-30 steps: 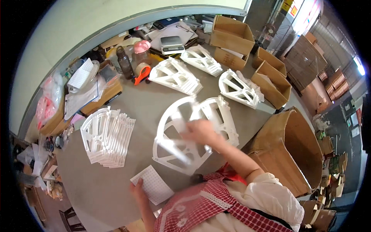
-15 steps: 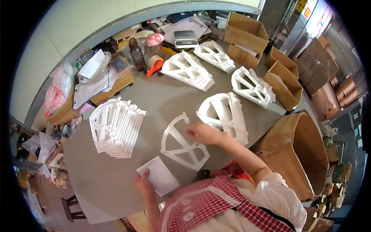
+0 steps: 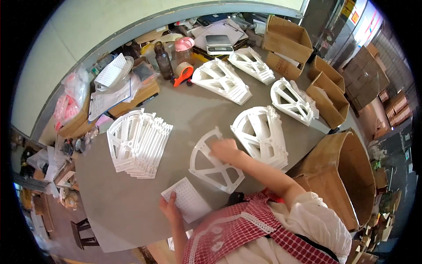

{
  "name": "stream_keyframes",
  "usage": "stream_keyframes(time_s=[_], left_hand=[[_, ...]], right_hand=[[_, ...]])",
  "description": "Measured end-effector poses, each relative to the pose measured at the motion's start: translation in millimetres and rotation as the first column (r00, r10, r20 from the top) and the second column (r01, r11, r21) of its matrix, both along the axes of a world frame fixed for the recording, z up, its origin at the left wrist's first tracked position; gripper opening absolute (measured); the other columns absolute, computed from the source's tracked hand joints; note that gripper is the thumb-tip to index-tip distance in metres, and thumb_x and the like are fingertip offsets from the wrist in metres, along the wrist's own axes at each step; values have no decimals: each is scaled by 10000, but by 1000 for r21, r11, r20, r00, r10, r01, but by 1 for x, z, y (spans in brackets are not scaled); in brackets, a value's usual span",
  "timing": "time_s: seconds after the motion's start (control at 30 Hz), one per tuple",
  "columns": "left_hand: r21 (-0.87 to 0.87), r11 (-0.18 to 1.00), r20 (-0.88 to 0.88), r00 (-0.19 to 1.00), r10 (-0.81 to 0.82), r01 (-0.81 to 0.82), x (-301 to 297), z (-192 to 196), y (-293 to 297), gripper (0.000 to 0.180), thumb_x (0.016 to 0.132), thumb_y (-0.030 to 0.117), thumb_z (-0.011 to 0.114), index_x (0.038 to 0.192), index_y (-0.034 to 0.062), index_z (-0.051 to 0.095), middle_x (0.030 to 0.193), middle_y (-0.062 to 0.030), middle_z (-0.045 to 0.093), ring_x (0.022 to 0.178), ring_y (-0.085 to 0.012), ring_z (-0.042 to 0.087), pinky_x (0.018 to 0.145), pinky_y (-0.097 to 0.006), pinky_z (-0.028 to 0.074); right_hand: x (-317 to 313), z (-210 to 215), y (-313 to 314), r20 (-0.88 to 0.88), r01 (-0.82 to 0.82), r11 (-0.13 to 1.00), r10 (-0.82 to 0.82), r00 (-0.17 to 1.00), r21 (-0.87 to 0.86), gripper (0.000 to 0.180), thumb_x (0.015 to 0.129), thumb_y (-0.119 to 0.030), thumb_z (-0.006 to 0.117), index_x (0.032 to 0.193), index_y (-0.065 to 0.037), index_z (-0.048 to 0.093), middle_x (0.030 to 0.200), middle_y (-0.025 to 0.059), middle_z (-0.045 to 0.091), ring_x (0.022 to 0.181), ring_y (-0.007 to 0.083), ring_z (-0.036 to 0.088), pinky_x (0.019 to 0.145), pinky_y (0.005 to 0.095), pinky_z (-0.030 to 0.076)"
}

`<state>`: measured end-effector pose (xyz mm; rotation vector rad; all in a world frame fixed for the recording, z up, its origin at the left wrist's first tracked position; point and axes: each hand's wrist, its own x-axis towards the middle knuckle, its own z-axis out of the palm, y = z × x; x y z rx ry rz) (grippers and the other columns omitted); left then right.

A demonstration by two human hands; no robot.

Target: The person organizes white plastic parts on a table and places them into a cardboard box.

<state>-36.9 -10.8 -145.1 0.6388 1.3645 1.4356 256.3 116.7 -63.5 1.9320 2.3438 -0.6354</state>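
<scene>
A fan-shaped white plastic frame (image 3: 206, 163) lies flat on the grey table, close in front of me. Over its upper spoke is my right hand (image 3: 225, 150), with fingers bent and closed; whatever is at the fingertips is too small to make out. My left hand (image 3: 171, 208) grips the left edge of a white sheet with rows of small dots (image 3: 190, 203), thumb on top, just below and left of the frame. Left of the frame stands a fanned stack of similar white frames (image 3: 138, 144), and another stack (image 3: 259, 134) lies just right of it.
More frame stacks (image 3: 222, 81) lie toward the back. A roll of tape on an orange dispenser (image 3: 183, 74), a dark bottle (image 3: 163, 61) and a small scale (image 3: 219, 44) stand behind. A large open carton (image 3: 327, 180) borders the table's right side; smaller boxes (image 3: 288, 37) are back right.
My right hand has moved a little left over the frame. The left hand still holds the dotted sheet. The whole view has shifted slightly.
</scene>
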Motion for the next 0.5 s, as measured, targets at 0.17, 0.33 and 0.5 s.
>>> stream_keyframes(time_s=[0.17, 0.33, 0.5], left_hand=[[17, 999, 20, 999, 30, -31, 3, -8, 4, 273, 850, -4, 639, 1116, -28, 583, 1028, -116, 665, 884, -199, 639, 818, -323, 513], [-29, 999, 79, 996, 29, -27, 0, 11, 1, 319, 861, -1, 622, 1171, -31, 552, 1060, -131, 650, 912, -230, 637, 848, -351, 515], [18, 1000, 52, 999, 6, -7, -10, -7, 1, 318, 857, 10, 629, 1163, -38, 556, 1060, -136, 645, 926, -238, 633, 847, -368, 515]], right_hand=[[-7, -18, -25, -22, 2, 994, -4, 1000, -107, 392, 800, -466, 672, 848, -77, 679, 835, 134, 699, 823, 304, 690, 709, 421, 545], [-11, 41, -37, -206, 53, 995, -33, 978, 90, 442, 781, -528, 620, 865, -97, 667, 726, 124, 657, 709, 333, 656, 654, 435, 509], [51, 96, -32, -150, 276, 949, -254, 956, 155, 449, 792, -529, 615, 836, -84, 648, 724, 106, 663, 675, 292, 650, 628, 401, 504]])
